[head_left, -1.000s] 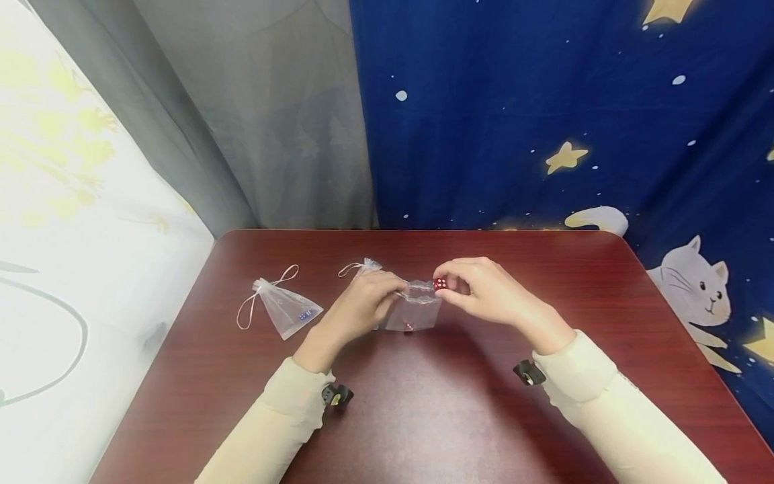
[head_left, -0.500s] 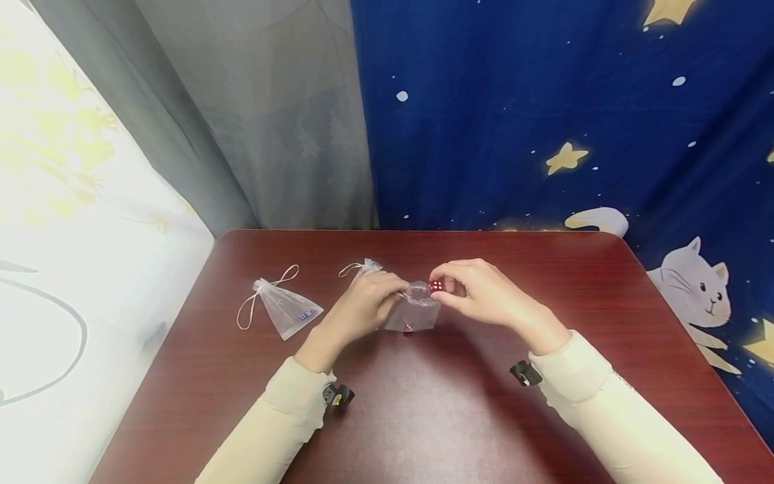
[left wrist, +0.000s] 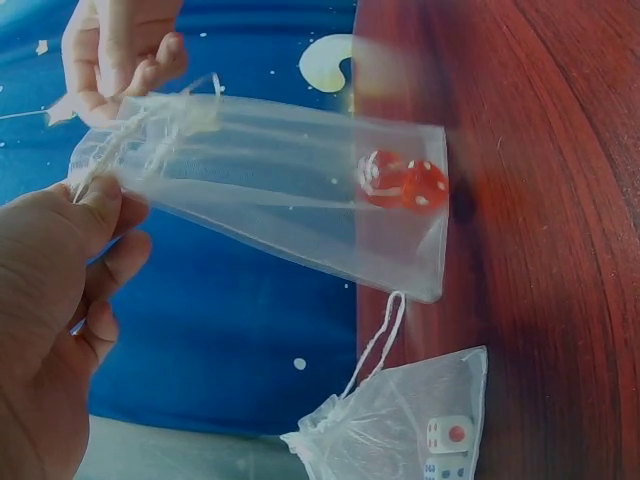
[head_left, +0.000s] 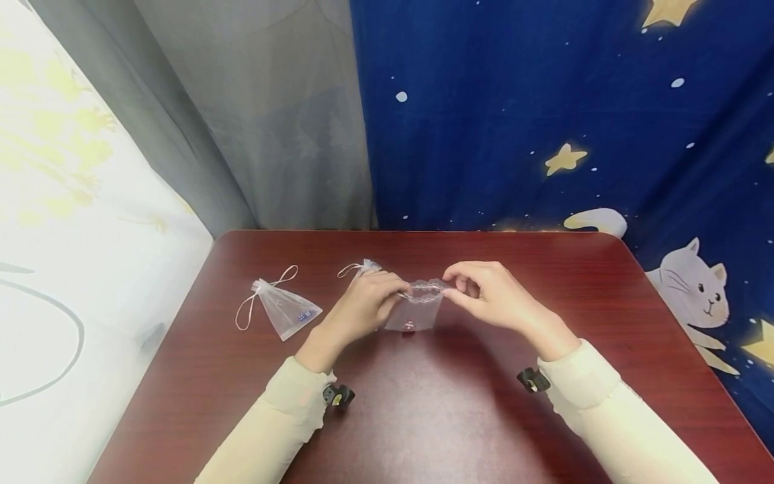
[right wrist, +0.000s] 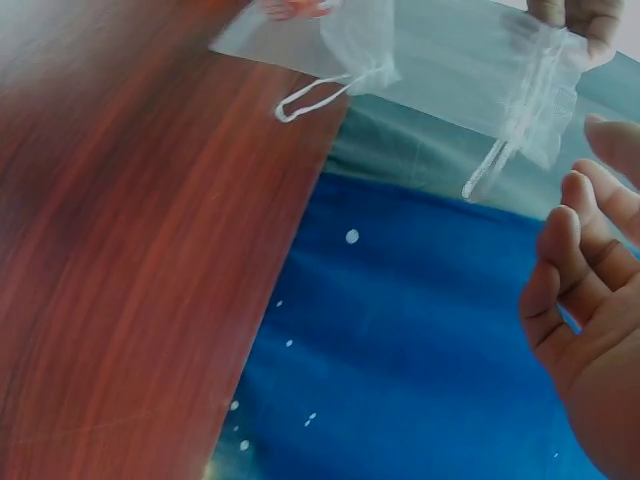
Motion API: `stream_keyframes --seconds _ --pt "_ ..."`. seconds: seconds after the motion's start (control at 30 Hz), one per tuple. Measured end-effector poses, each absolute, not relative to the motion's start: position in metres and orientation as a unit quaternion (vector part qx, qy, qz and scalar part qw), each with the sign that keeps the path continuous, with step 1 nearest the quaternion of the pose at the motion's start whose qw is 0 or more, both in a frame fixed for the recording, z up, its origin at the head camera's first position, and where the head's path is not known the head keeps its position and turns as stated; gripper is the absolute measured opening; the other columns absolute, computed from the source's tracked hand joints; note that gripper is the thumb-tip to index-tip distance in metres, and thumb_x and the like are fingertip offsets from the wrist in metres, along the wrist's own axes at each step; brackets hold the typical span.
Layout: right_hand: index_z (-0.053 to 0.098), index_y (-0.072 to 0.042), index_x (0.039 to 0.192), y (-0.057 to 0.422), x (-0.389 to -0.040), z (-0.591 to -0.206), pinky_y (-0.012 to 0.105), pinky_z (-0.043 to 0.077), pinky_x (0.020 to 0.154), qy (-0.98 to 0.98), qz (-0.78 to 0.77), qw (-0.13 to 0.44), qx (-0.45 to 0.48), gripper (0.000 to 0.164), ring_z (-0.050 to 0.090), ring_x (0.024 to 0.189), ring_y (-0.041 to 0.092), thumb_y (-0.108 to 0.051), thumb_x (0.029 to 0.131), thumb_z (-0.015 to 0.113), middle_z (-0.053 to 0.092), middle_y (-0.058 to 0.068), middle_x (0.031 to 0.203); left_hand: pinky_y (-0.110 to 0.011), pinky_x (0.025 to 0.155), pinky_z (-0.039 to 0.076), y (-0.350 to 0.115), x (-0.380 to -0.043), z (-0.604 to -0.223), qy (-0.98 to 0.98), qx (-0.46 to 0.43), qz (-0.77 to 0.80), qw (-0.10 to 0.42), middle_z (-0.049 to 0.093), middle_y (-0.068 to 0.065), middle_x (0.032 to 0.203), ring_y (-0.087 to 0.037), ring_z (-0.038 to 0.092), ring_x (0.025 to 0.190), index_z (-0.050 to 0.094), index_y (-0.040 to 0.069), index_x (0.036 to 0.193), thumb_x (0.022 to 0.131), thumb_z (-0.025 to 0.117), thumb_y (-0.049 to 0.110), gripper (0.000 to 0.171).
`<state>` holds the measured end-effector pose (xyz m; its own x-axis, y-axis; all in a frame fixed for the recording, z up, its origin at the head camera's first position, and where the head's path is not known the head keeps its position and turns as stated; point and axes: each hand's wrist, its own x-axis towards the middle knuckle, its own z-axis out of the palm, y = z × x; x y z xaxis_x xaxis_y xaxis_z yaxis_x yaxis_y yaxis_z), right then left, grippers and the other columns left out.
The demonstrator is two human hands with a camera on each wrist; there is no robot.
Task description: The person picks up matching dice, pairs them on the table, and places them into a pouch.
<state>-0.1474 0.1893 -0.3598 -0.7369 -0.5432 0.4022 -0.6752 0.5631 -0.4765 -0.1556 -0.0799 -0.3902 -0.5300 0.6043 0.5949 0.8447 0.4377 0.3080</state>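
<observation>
My left hand (head_left: pixel 367 299) pinches the left side of the mouth of a sheer white drawstring bag (left wrist: pixel 270 180), which hangs upright over the table. Red dice (left wrist: pixel 424 186) lie together at its bottom, seen through the mesh. At the right side of the mouth is my right hand (head_left: pixel 492 296), its fingers loosely bent with a gap to the thumb and nothing between them. In the right wrist view, its fingertips (right wrist: pixel 562 225) lie close by the bag's gathered top; whether they touch it I cannot tell.
A second drawstring bag (head_left: pixel 284 309) with blue-dotted dice lies at the left of the reddish-brown table (head_left: pixel 423 417). Behind my left hand is another tied bag (left wrist: pixel 385 420) holding white dice, partly hidden in the head view. Curtains (head_left: pixel 453 134) hang beyond the table's back edge.
My right hand held a red die at the bag's mouth; it has let go and drawn slightly right. The die is now in the bag. My left hand has stayed put.
</observation>
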Motion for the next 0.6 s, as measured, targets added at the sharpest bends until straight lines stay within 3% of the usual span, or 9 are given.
stream_keyframes --seconds 0.2,0.4,0.6 --pt "0.073 -0.013 0.099 0.199 -0.147 -0.368 0.024 0.045 0.055 -0.889 0.287 0.098 0.343 0.022 0.050 0.060 0.004 -0.021 0.083 0.085 0.055 -0.011 0.071 -0.033 0.084 0.055 -0.079 -0.155 -0.388 -0.809 -0.445 -0.322 0.211 0.075 -0.004 0.092 -0.018 0.070 0.086 0.076 0.007 0.097 0.088 0.072 -0.007 0.017" --pt "0.073 -0.017 0.088 0.200 -0.149 -0.373 0.024 0.043 0.054 -0.890 0.253 0.088 0.370 0.007 0.047 0.058 0.000 -0.018 0.088 0.080 0.053 -0.016 0.067 -0.032 0.082 0.057 -0.077 -0.155 -0.385 -0.788 -0.450 -0.358 0.220 0.075 -0.005 0.092 -0.020 0.071 0.084 0.076 0.005 0.096 0.086 0.071 -0.010 0.019" --pt "0.068 -0.022 0.076 0.207 -0.148 -0.367 0.025 0.042 0.053 -0.893 0.250 0.111 0.357 0.017 0.046 0.055 0.002 -0.021 0.090 0.077 0.052 -0.018 0.063 -0.033 0.084 0.058 -0.080 -0.155 -0.386 -0.781 -0.436 -0.365 0.260 0.078 -0.008 0.098 -0.021 0.074 0.088 0.079 0.003 0.104 0.083 0.074 -0.012 0.026"
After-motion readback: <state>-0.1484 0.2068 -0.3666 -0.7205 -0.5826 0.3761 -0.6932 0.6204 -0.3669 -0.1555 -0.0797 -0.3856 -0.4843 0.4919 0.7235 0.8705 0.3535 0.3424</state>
